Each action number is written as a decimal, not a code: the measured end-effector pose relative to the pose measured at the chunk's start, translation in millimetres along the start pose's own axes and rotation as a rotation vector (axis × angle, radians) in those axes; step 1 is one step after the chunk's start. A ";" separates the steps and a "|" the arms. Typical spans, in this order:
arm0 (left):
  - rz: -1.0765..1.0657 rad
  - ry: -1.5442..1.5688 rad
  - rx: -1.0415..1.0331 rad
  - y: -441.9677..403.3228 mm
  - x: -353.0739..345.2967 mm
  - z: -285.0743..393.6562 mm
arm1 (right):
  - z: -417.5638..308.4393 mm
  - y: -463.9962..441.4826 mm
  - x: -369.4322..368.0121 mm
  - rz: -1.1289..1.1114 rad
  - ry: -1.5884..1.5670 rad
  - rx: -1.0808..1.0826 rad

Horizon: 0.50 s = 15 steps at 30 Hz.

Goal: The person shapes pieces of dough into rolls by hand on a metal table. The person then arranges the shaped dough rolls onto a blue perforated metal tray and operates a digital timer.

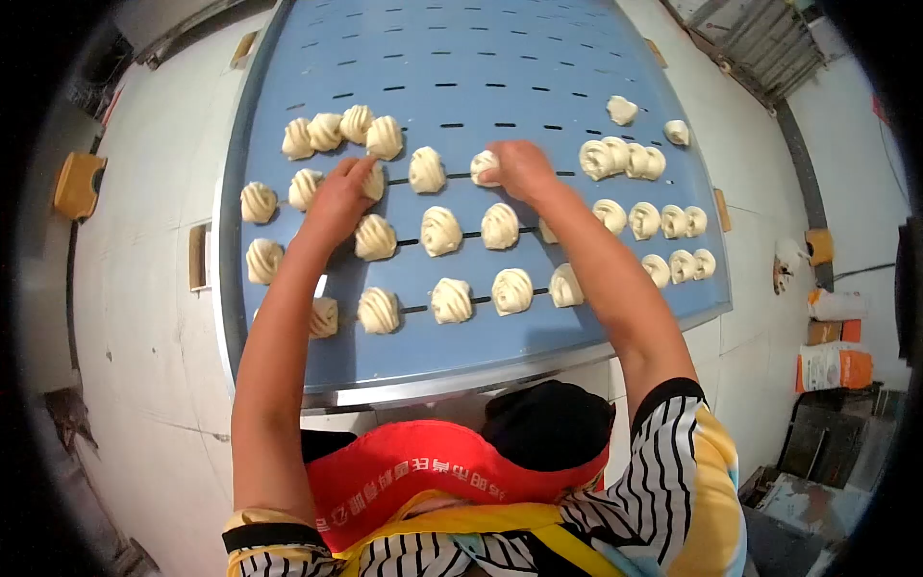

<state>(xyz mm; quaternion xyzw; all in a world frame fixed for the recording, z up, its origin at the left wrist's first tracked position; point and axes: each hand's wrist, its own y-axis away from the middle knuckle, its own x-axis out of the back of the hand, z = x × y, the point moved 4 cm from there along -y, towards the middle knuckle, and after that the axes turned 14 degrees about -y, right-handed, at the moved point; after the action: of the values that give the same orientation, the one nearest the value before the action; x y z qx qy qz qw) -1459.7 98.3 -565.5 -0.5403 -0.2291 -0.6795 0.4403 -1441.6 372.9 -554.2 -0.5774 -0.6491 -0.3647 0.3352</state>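
Rows of pale twisted dough rolls lie on a blue slotted tray (pixel 385 72). My left hand (pixel 338 200) is closed around a roll (pixel 374 181) in the second row, which its fingers partly cover. To the right, my right hand (pixel 520 171) grips another roll (pixel 484 167) at its left side, with the fingertips over it. Between my hands sits a single roll (pixel 427 170). Above my left hand, several rolls (pixel 356 124) stand close together in a slanting line.
Tightly grouped rolls (pixel 615 156) lie at the tray's right, with two small dough pieces (pixel 621 111) above them. The metal front edge (pixel 452 388) runs before my body. Boxes and bags (pixel 835 368) are on the floor at the right.
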 end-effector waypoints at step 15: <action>-0.018 -0.003 0.030 1.2 3.7 2.1 | 101.3 18.5 78.8 0.020 0.361 0.122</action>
<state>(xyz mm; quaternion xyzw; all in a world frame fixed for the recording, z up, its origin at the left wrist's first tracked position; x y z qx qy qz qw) -1457.6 98.1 -561.5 -0.5325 -0.2447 -0.6791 0.4420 -1433.2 501.1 -536.7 -0.4875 -0.5936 -0.4190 0.4841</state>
